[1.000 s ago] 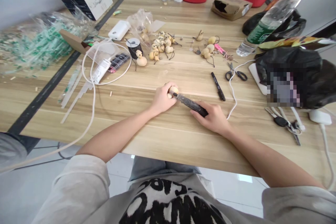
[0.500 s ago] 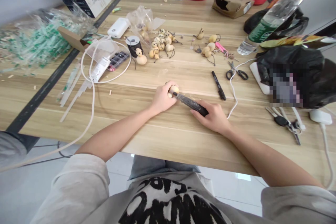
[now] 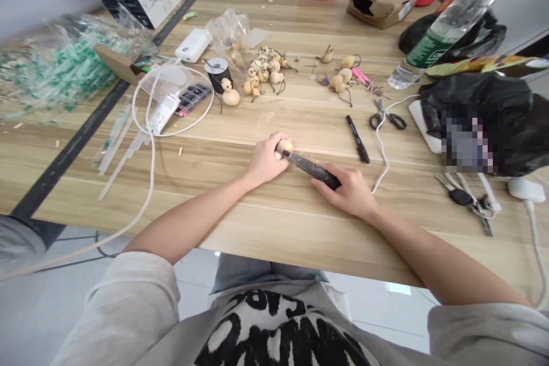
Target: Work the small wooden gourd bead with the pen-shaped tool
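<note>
My left hand (image 3: 266, 160) is closed around a small pale gourd (image 3: 285, 147) near the middle of the table. In my right hand (image 3: 349, 190) is a dark pen-shaped tool (image 3: 313, 170), gripped at its rear end. The tool's tip points left and meets the gourd, or nearly so; the exact contact is too small to tell. Behind my hands sits a cluster of small gourds (image 3: 263, 68) with drawn faces and dark cords. A single gourd figure (image 3: 230, 95) stands beside a spool of black cord (image 3: 218, 73).
A black marker (image 3: 357, 139) and scissors (image 3: 387, 120) lie right of my hands. Farther right are a plastic bottle (image 3: 433, 40), a black bag (image 3: 506, 120) and keys (image 3: 467, 200). White cable (image 3: 152, 177) loops at the left, near a pile of wrapped items (image 3: 64, 68).
</note>
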Demonstrator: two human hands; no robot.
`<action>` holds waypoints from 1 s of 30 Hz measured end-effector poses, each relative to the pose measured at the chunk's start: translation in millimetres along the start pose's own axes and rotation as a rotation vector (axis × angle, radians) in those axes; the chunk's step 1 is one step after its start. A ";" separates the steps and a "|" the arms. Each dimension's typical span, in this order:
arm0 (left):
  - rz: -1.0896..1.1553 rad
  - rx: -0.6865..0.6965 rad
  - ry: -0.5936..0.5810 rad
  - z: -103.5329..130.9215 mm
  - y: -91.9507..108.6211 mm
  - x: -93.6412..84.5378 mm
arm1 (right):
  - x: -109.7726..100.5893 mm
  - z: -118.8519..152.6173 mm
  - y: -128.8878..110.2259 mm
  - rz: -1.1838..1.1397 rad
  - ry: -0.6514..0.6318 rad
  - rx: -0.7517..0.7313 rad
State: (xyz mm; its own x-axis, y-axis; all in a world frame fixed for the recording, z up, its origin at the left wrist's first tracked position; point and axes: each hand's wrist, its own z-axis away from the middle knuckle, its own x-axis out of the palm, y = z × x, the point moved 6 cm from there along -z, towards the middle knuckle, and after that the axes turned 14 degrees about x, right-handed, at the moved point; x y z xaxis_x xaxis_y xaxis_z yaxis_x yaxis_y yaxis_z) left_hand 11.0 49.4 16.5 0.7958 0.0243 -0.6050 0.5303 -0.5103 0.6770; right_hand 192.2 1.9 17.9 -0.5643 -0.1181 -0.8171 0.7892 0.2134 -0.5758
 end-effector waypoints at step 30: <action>-0.008 -0.024 0.021 -0.3 0.8 -1.8 | 0.2 0.7 1.6 -0.011 0.010 0.030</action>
State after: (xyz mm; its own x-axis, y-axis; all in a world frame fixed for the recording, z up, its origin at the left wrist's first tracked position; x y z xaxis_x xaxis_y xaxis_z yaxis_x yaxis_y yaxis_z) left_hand 10.1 49.2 18.3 0.7971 0.0463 -0.6021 0.5434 -0.4896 0.6819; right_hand 193.5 1.5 16.8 -0.5749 -0.1102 -0.8108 0.7901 0.1827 -0.5851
